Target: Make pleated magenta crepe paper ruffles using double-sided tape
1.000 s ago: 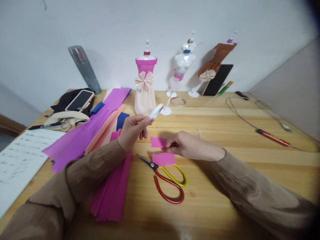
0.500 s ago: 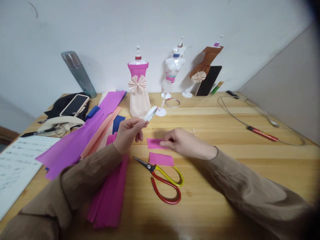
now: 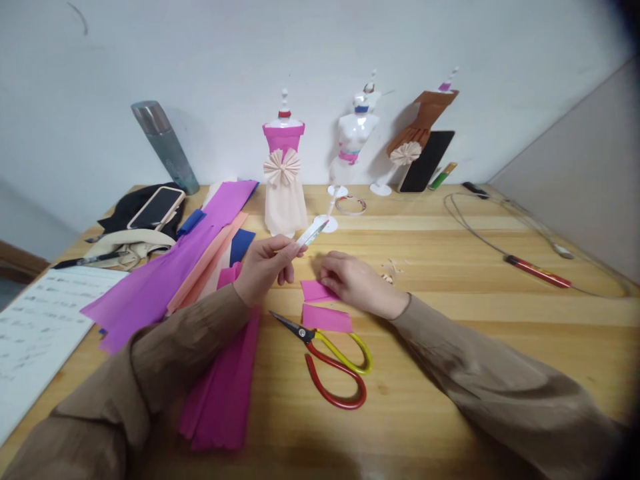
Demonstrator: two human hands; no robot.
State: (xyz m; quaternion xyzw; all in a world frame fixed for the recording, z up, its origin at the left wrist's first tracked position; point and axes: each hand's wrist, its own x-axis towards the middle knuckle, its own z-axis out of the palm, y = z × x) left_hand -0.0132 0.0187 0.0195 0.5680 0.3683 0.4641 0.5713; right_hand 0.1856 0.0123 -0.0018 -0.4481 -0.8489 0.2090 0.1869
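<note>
My left hand pinches a narrow white roll of tape with coloured print, tilted up to the right. My right hand is over a small pink crepe paper piece, its fingers curled together; whatever they pinch is hidden. A second pink piece lies just below, its lower edge by the scissors. Those scissors lie open on the table, with one yellow and one red handle. Long magenta paper runs under my left forearm.
Along the wall stand a doll form in a pink dress, a white form and one in brown. Purple paper, a phone and a bottle are on the left. A red-handled corded tool lies right.
My right hand has shifted a little left and up over the pink piece, its fingers curling inward. The roll in my left hand has turned slightly. The whole view has shifted a little.
</note>
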